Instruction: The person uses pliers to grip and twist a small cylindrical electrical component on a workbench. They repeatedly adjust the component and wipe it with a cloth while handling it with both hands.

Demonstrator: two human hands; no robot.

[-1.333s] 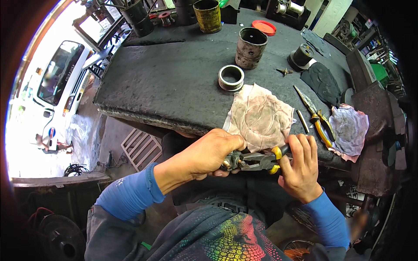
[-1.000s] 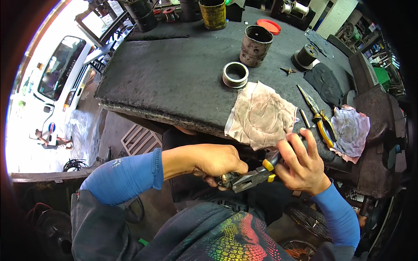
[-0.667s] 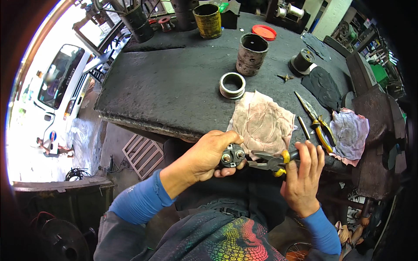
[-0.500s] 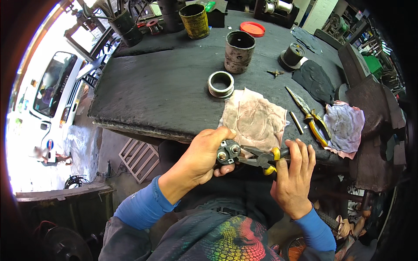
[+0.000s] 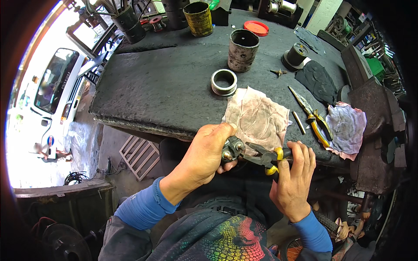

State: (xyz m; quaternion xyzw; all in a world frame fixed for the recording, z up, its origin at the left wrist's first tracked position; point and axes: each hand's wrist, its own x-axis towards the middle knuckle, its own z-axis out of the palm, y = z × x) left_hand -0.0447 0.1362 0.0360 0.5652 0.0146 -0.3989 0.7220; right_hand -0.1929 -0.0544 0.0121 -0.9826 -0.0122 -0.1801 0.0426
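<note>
My left hand [image 5: 202,156] grips a small dark part [image 5: 233,149] with two threaded metal terminals on its face. Around yellow-and-black pliers [image 5: 264,158] are the fingers of my right hand [image 5: 291,187]; the jaws are spread and reach toward the part, though I cannot tell whether they touch it. A crumpled pink cloth [image 5: 257,113] lies just beyond my hands on the dark worktable [image 5: 156,87]. To the right are long-nose pliers [image 5: 313,117], a short metal rod [image 5: 298,122] and a pale bluish cloth [image 5: 346,128].
On the table stand a metal ring [image 5: 224,89], a rusty cylinder [image 5: 241,58], a yellow can [image 5: 198,24], a spool-like part [image 5: 298,56] and a red lid [image 5: 256,29]. A white vehicle [image 5: 50,91], a person [image 5: 45,151] beside it and a wooden frame [image 5: 139,156] are at the left.
My left hand lifted and turned the part so its terminals show upward, then tilted it slightly. The pliers swung from pointing down-left to nearly level beside the part.
</note>
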